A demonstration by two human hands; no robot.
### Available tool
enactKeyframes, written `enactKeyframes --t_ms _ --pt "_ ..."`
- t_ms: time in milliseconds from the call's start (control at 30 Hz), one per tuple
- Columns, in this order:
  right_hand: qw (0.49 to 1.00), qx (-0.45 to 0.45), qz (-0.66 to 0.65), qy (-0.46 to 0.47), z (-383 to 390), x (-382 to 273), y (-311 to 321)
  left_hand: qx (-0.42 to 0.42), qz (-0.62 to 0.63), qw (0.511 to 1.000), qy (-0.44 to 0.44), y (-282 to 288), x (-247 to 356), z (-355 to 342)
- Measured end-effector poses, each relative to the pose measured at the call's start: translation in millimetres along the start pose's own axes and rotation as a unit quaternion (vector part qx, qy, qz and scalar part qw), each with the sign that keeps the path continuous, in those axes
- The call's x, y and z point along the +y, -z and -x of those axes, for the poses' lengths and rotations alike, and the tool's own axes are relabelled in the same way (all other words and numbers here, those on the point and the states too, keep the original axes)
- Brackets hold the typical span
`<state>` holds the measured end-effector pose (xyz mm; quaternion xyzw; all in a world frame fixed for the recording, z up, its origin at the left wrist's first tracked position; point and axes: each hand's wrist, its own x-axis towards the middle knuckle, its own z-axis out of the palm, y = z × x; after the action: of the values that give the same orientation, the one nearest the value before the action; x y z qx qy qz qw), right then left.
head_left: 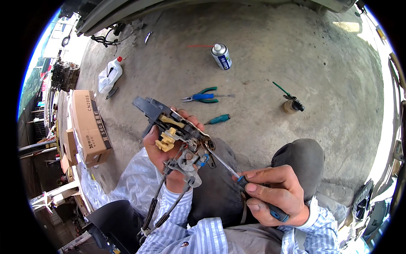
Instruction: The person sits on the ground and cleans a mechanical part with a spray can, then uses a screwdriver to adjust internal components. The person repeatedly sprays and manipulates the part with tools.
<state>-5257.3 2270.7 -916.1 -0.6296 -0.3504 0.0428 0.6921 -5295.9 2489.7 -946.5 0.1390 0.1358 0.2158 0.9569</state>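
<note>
Black-plastic-and-grey-metal latch assembly w/ yellow plastic parts [184, 133] is held up off the grey concrete floor [262, 110], up & L of the R hand [277, 192]. Its long axis is angled upper L to lower R, approx. in line w/ the slim blue-and-black-handled screwdriver w/ silver shaft [242, 182]; tip is placed at the assy's lower-R end, contact can't be told. L hand [158, 157] is nearer, spread only to the assy's width, w/ assy gripped btwn thumb & fingers. Screwdriver handle is pinched by R thumb & curled fingers.
</note>
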Motion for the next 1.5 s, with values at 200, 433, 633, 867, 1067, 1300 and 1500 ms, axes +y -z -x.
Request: enactKeyframes --t_ms 200,433,633,867,1067,1300,1500 --pt "1.0 -0.007 0.025 0.002 -2 1 1 -0.039 -0.006 0.999 0.012 0 -3 -3" --pt "1.0 -0.019 0.01 0.013 0 -3 5 -0.069 -0.016 0.997 0.03 6 0 -2" --pt "0.998 -0.028 0.029 0.044 -2 -1 3 -0.033 -0.004 0.999 0.005 4 -1 -3" --pt "0.999 -0.01 0.02 0.036 -6 1 -3 -0.074 0.012 0.997 0.025 2 -1 -5" --pt "0.998 -0.012 0.018 0.059 1 1 -3 -0.054 0.005 0.998 0.019 7 4 -6" --pt "0.996 -0.012 0.045 0.077 -4 0 -1 -0.057 0.014 0.998 0.015 3 1 -6" --pt "0.996 -0.026 0.058 0.068 -8 0 -3 -0.108 0.004 0.994 0.024 6 0 -6"
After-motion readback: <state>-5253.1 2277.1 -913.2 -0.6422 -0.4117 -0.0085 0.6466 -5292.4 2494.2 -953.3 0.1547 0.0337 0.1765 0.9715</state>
